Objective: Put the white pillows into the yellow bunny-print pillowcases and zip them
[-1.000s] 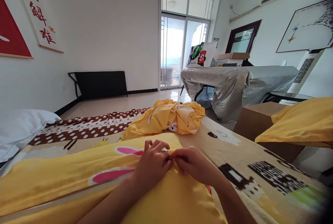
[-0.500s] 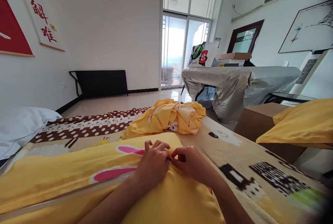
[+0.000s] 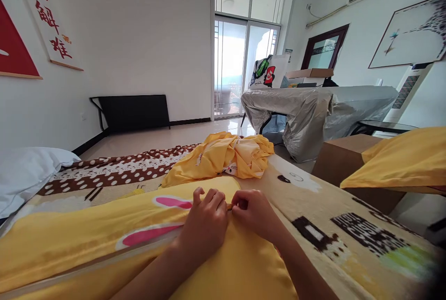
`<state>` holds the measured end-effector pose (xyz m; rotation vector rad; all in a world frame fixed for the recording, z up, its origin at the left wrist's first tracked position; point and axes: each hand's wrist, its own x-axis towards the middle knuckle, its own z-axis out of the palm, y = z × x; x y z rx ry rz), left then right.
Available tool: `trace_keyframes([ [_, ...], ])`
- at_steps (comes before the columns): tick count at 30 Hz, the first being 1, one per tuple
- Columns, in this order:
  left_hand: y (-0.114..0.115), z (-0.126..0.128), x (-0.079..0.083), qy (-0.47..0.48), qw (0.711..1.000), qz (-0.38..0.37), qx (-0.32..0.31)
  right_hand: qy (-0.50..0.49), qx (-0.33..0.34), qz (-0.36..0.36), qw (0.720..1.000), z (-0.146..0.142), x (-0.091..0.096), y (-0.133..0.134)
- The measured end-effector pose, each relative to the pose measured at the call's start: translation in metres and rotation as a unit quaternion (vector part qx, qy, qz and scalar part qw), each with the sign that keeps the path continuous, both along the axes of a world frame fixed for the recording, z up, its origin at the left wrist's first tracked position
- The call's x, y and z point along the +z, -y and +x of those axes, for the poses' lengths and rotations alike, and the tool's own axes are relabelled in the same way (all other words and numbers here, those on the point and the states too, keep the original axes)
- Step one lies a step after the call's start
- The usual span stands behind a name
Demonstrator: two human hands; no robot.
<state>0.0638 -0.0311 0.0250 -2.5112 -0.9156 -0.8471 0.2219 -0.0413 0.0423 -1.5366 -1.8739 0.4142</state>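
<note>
A smooth yellow cloth [image 3: 240, 267] with pink-and-white rabbit-ear shapes lies before me, with a pale strip along one folded edge. My left hand [image 3: 208, 218] is on the cloth with its fingers bent and closed on it; the thumb is mostly hidden. Beside it, my right hand [image 3: 253, 211] pinches the cloth between thumb and forefinger. A small orange-brown bit of the cloth's edge shows between the two hands. Just beyond them sits a crumpled heap of yellow cloth [image 3: 223, 153] with a printed animal face.
Under everything is a beige patterned blanket [image 3: 289, 193] with a brown dotted border. A white pillow [image 3: 31, 172] lies at the left. At right are a cardboard box [image 3: 343, 153] and another yellow cloth [image 3: 400, 160]. A table under a silver cover [image 3: 306, 114] stands behind.
My right hand has moved slightly up, and its pinch is a little farther from me. The left hand has barely moved. The view has shifted slightly.
</note>
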Motion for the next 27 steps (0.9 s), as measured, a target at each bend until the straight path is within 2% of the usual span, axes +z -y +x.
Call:
trace_keyframes([
  [4,0.001,-0.001,0.004,0.038,0.998,-0.034,-0.027,-0.064,0.033,-0.001,0.997,0.003,-0.002,-0.004],
  [8,0.003,-0.001,0.007,0.069,0.993,-0.083,-0.037,-0.1,0.04,-0.011,0.994,0.005,-0.003,-0.004],
  [15,0.003,0.0,0.006,0.068,0.992,-0.099,-0.036,-0.091,0.036,-0.005,0.995,0.001,0.001,0.0],
  [23,0.003,-0.001,0.012,0.072,0.97,-0.233,-0.022,-0.095,0.042,-0.02,0.994,-0.003,0.0,0.001],
  [27,0.004,-0.002,0.015,0.086,0.963,-0.253,-0.03,-0.098,0.044,-0.023,0.994,-0.001,-0.001,0.0],
])
